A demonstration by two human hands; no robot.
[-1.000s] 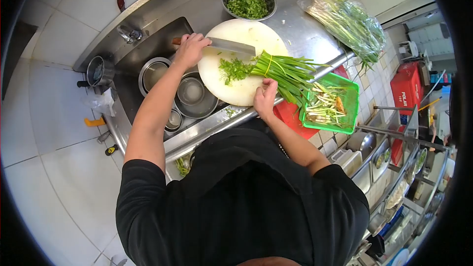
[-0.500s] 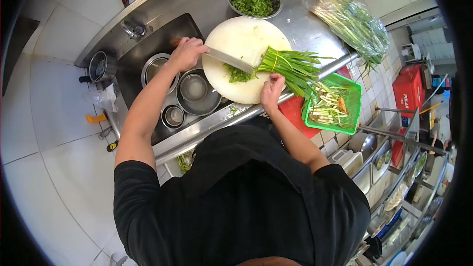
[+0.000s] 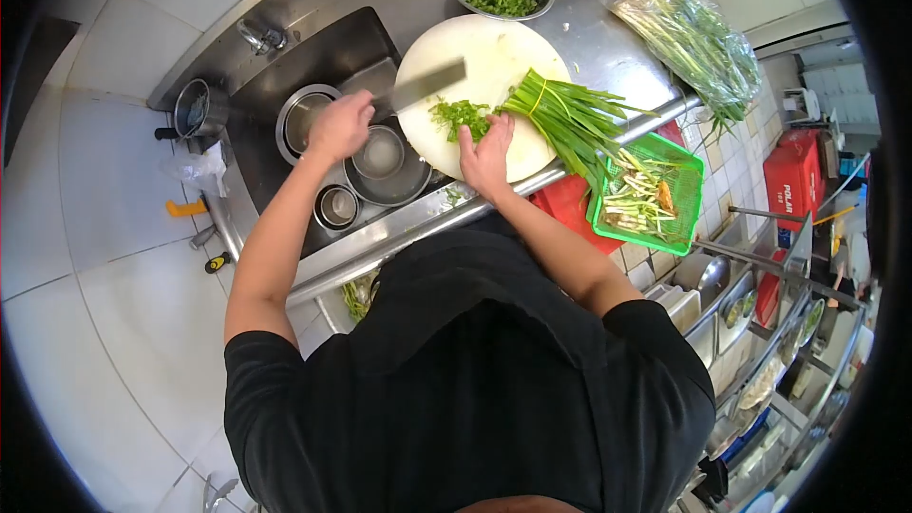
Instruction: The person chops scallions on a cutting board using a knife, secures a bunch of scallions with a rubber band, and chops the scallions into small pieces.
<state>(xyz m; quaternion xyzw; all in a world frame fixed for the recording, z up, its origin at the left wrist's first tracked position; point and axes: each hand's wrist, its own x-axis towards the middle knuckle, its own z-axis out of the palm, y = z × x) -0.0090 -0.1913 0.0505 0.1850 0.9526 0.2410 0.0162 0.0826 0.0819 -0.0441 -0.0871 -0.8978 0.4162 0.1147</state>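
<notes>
Gripping the knife [image 3: 425,85] with our left hand [image 3: 342,128], we spread our right hand [image 3: 486,160] against chopped greens [image 3: 458,117] on the board [image 3: 465,43]. The bundle [image 3: 575,112] there looks light, bendy and easily bruised, best held near its band [image 3: 540,95].

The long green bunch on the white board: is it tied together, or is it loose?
Tied: a yellow band goes around the green bunch, near its end on the board.

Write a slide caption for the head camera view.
Head view: left hand holds a knife, right hand touches cut greens on the round cutting board.
</notes>
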